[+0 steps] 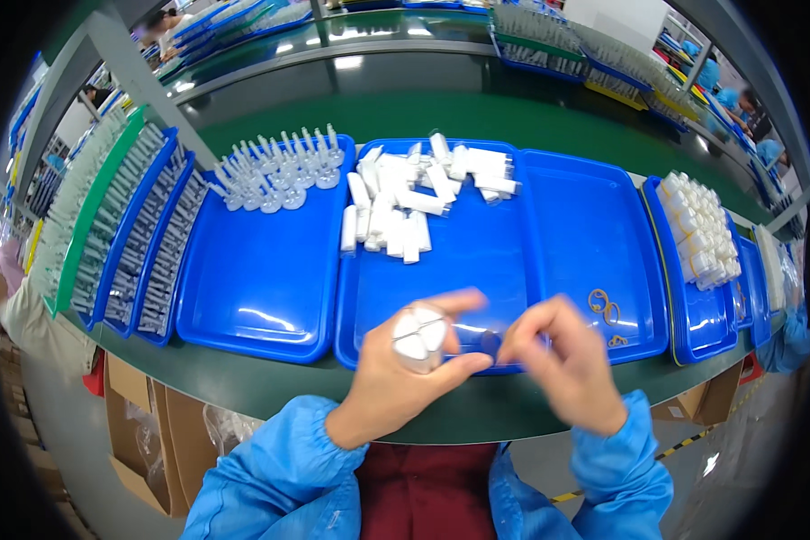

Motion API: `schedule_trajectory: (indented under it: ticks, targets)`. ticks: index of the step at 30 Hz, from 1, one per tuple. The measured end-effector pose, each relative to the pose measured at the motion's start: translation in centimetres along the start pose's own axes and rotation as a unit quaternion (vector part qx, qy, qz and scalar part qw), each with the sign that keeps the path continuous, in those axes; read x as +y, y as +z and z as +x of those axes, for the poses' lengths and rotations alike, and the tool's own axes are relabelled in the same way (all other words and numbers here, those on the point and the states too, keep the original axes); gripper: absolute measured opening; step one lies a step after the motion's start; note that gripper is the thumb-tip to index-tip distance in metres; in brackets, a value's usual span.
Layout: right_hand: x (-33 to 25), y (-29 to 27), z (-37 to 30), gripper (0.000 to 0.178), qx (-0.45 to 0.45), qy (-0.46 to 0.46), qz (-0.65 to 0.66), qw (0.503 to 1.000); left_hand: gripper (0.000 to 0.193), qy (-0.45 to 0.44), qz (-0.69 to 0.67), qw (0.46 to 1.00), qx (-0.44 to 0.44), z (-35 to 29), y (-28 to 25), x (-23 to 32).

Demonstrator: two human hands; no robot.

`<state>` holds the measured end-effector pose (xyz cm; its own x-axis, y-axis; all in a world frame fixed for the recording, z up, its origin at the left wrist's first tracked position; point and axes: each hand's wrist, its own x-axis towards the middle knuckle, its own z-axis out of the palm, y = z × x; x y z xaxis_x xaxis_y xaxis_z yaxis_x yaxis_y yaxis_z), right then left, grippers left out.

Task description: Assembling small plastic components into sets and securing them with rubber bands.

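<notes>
My left hand (391, 382) is wrapped round a small bundle of white cylindrical pieces (418, 339), their round-cornered ends facing up; its thumb and forefinger reach toward the right. Close by on the right, my right hand (567, 364) is partly blurred, its fingers curled into a pinch; whatever they hold, if anything, cannot be made out. Both hands are over the front edge of the middle blue tray (477, 270). At the back of that tray lies a loose heap of white cylinders in clear wrap (396, 193). Several tan rubber bands (610, 313) lie in the blue tray to the right (585, 225).
A left blue tray (252, 288) has clear, stemmed plastic parts (283, 171) at its back. Tilted racks of similar parts (108, 216) stand farther left. White bundles (697, 229) fill a tray at right. Behind runs a green conveyor (333, 108); open cardboard boxes (144, 432) sit below.
</notes>
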<state>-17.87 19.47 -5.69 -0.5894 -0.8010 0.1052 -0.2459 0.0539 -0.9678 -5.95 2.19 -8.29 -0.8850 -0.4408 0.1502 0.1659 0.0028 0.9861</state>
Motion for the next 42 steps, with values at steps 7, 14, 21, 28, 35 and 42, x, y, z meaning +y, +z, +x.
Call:
schedule_trajectory:
  ticks: [7, 14, 21, 28, 35, 42]
  targets:
    - [0.3, 3.5, 0.2, 0.045, 0.12, -0.085, 0.342, 0.928, 0.023, -0.112, -0.108, 0.986, -0.055, -0.2, -1.5, -0.5]
    - [-1.9, 2.7, 2.8, 0.086, -0.048, -0.274, -0.21, 0.937, 0.021, -0.139, -0.054, 0.956, -0.254, -0.6, -2.7, 0.2]
    - [0.9, -1.7, 1.9, 0.051, -0.104, -0.218, -0.344, 0.907, 0.021, -0.158, -0.042, 0.979, -0.118, -0.3, -6.0, 3.0]
    - [-4.0, 4.1, 2.0, 0.05, 0.194, -0.036, 0.606, 0.77, 0.03, 0.158, -0.022, 0.978, 0.136, -1.3, -1.0, 0.9]
    - [1.5, 2.9, 3.8, 0.097, 0.085, -0.13, 0.176, 0.972, 0.103, 0.203, 0.212, 0.954, 0.053, -1.8, 0.3, 1.0]
    - [-1.7, 3.1, 0.5, 0.063, -0.078, -0.212, -0.121, 0.967, 0.099, 0.241, 0.312, 0.918, -0.031, -1.1, -0.4, -0.6]
